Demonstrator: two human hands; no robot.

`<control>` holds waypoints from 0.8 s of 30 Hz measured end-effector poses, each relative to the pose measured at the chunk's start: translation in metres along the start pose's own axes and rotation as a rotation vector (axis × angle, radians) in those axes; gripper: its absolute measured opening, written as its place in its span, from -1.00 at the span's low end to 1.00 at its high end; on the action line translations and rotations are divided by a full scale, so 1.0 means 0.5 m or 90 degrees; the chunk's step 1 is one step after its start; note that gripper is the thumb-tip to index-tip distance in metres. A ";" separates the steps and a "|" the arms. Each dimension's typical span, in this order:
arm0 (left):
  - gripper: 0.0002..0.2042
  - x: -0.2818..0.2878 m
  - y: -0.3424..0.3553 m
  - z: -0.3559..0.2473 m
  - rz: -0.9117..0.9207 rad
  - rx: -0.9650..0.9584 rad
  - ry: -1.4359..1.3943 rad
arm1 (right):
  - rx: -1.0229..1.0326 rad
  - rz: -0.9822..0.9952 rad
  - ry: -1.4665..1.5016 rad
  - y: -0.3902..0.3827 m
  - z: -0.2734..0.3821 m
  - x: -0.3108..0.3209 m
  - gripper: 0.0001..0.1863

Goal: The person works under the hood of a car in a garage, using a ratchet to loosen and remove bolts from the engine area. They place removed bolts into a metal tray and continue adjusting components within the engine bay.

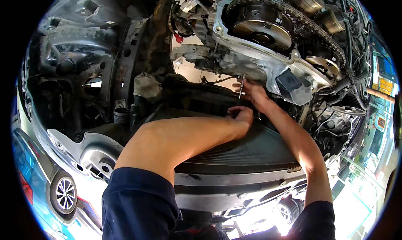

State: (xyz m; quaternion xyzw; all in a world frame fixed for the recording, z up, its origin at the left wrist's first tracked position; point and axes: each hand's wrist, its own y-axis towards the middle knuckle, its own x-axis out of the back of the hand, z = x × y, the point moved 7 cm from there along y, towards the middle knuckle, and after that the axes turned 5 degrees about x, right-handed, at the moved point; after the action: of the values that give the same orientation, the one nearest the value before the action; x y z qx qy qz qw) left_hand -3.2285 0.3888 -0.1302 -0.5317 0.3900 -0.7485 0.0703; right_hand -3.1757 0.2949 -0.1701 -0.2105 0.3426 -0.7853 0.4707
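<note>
Both my hands reach into the engine bay, between the radiator (238, 150) and the engine (243, 58). A slim, shiny metal rod (240, 90) stands upright against the engine's lower side; it looks like a socket extension or a screwdriver shaft. The fingers of my right hand (254, 93) are bent around its upper part, just below the engine casing. My left hand (242, 118) is closer to me, with its fingers curled near the rod's dark lower end. What those fingers hold is hidden.
Above my hands, the opened engine shows a timing chain (268, 1) and round sprockets (261, 33). A black boxy part (293, 86) juts out at right. The front crossbeam (238, 183) runs below my forearms. A blue car (37, 169) stands at left.
</note>
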 end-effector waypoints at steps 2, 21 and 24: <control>-0.88 0.001 0.001 -0.003 0.011 -0.003 0.001 | 0.017 -0.040 0.047 0.017 0.015 0.007 -0.56; -0.78 -0.062 -0.237 0.078 0.190 -0.015 -0.136 | -0.036 -0.156 0.150 0.060 -0.020 0.020 -0.69; -0.77 -0.053 -0.322 0.122 0.259 0.021 -0.242 | -0.050 -0.151 0.122 0.042 0.011 0.025 -0.73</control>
State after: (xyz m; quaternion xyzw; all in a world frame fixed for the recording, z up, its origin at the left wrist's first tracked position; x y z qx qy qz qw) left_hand -3.1154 0.4821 -0.0358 -0.5717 0.4566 -0.6122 0.2997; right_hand -3.1656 0.2755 -0.1817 -0.1917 0.3893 -0.8379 0.3311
